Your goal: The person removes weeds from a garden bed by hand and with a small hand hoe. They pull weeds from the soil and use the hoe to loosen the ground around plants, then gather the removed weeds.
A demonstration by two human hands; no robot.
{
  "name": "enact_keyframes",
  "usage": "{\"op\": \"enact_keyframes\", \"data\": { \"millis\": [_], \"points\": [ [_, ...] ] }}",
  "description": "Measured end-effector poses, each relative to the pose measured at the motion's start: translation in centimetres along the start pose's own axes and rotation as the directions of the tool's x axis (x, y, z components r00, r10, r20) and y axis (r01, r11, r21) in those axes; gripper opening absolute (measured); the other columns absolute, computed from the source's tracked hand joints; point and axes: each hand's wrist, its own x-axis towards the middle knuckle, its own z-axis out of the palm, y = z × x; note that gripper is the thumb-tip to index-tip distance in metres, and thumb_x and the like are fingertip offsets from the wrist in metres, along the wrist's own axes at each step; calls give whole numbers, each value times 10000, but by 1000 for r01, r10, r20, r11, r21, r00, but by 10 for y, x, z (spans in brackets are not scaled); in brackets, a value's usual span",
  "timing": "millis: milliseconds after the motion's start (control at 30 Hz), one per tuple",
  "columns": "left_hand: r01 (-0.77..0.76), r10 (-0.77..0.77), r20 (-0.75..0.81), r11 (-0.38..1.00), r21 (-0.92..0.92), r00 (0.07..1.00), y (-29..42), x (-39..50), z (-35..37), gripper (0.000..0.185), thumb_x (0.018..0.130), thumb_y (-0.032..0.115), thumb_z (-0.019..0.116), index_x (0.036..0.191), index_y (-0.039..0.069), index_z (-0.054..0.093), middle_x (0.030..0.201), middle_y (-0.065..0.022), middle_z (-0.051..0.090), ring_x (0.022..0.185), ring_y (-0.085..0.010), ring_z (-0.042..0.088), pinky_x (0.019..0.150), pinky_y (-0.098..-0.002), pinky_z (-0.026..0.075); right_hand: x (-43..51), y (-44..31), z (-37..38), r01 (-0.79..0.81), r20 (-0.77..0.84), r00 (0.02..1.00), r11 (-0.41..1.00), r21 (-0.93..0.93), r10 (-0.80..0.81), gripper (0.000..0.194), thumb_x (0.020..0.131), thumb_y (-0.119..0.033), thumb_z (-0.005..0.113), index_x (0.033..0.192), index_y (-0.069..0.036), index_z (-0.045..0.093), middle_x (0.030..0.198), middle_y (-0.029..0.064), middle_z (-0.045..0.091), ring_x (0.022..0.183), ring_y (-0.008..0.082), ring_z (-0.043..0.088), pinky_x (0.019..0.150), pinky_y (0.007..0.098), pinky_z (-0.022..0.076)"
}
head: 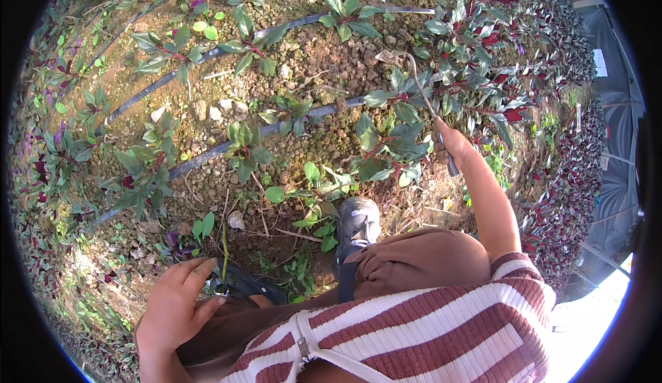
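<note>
My right hand (451, 142) is closed around the handle of a small hand hoe (421, 89). Its thin metal neck curves up and over to a soil-coloured blade at the bare soil (357, 62), beside leafy plants with reddish stems (401, 93). My left hand (178, 300) lies over my bent left knee, palm down, with the thumb apart from the fingers and nothing visible in it. A thin green stem (225, 251) stands just beyond its fingertips; its lower end is hidden.
Black irrigation tubes (201, 160) run across the bed between young plants (243, 147). My dark shoe (358, 220) is on the ground among weeds (313, 217). Denser red-and-green plants (558, 176) grow at right, before grey sheeting (615, 124).
</note>
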Motion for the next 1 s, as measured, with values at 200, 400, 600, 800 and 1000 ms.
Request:
{"op": "enact_keyframes", "data": {
  "millis": [200, 400, 600, 800, 1000],
  "points": [
    [20, -20, 19, 1000, 17, 1000, 0, 1, 2, 514, 713, 223, 671, 1151, 14, 502, 1081, -187, 545, 975, -344, 518, 846, -401, 414, -12, 14, -10, 173, -123, 972, 965, -198, -199, 416, 909, -469, 369, 714, -104, 411, 492, -23, 357, 347, 100, 307, 330, 269, 257],
    [7, -7, 1, 997, 76, 1000, 3, 8, 6, 512, 716, 230, 666, 1153, 18, 503, 1079, -181, 549, 978, -341, 519, 844, -403, 415, 39, -38, -3, 280, -141, 945, 953, -113, -295, 426, 902, -481, 371, 755, -85, 424, 521, -6, 374, 379, 116, 339, 354, 277, 288],
    [111, -110, -10, 990, 83, 994, 8, 4, 5, 510, 712, 208, 662, 1159, 25, 500, 1079, -177, 548, 974, -348, 516, 842, -405, 418, 89, -65, 15, 276, -257, 932, 960, 54, -254, 422, 877, -514, 402, 764, -109, 431, 552, 18, 391, 391, 118, 360, 344, 267, 300],
    [101, -102, 6, 992, 70, 995, 5, 7, 7, 517, 707, 194, 663, 1167, 29, 495, 1069, -178, 548, 964, -352, 513, 834, -408, 417, 101, -52, 13, 136, -184, 979, 958, 252, -91, 414, 883, -527, 386, 764, -131, 408, 526, -6, 356, 377, 108, 324, 334, 258, 273],
    [92, -91, -19, 989, 119, 996, 2, 6, 6, 515, 715, 226, 665, 1158, 25, 496, 1077, -179, 552, 975, -339, 522, 843, -404, 419, 72, -24, 3, 87, -39, 996, 970, 225, -80, 425, 893, -513, 368, 744, -118, 408, 504, -24, 353, 370, 102, 328, 337, 252, 265]
  ]
}}
